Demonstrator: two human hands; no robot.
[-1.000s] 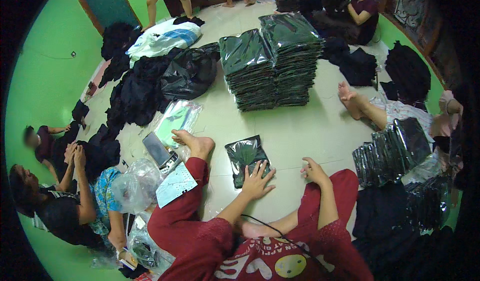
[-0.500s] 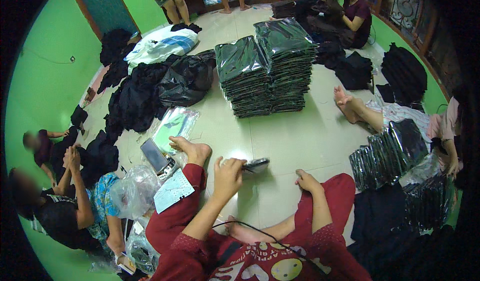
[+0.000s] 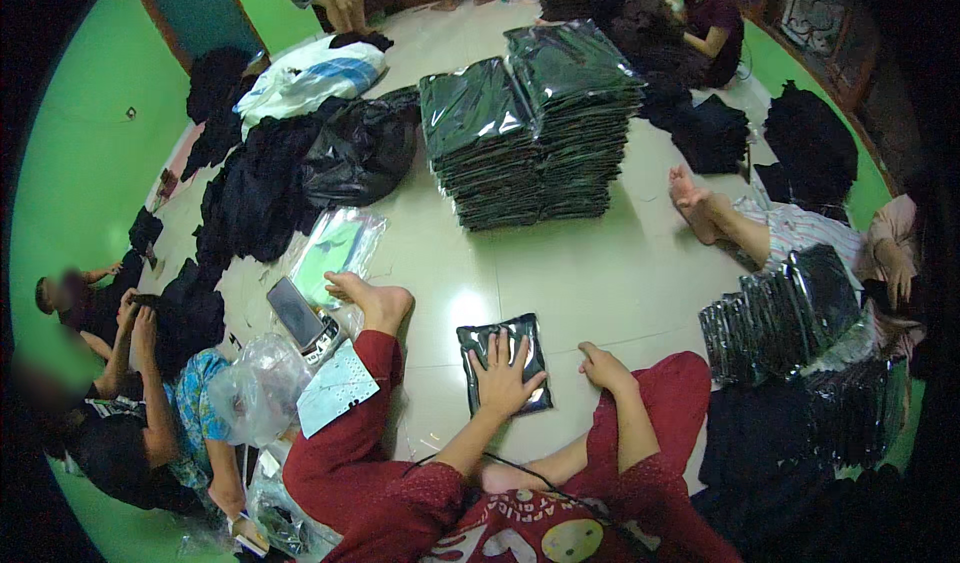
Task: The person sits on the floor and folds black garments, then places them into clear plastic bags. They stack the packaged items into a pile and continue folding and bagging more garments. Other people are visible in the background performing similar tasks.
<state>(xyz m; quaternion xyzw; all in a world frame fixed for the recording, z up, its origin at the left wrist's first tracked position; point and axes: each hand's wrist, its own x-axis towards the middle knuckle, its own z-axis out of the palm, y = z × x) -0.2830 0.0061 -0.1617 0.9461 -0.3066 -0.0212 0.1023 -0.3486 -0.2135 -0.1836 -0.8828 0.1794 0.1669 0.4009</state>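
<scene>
My left hand (image 3: 506,383) lies flat, fingers spread, on a folded black garment in a clear plastic bag (image 3: 523,331). This pack rests on the floor between my legs, its glossy film catching light. Just right of it, by my right knee, my right hand (image 3: 606,371) hovers with nothing in it, fingers loosely bent and apart, not touching the pack. Beyond the pack stand two tall side-by-side stacks of similar black bagged packs (image 3: 535,153).
Near my left leg lie a phone (image 3: 294,313), a punched light-blue card (image 3: 338,388), clear plastic bags (image 3: 265,388) and a green sheet in plastic (image 3: 340,248). Bagged packs (image 3: 780,308) lean in rows at right beside a seated person. Heaps of black cloth (image 3: 255,193) lie at left; other people work around.
The bagged black garment, tilted up in my left hand before, now lies flat on the floor. My left hand has opened and spread over it. My right hand has shifted slightly left.
</scene>
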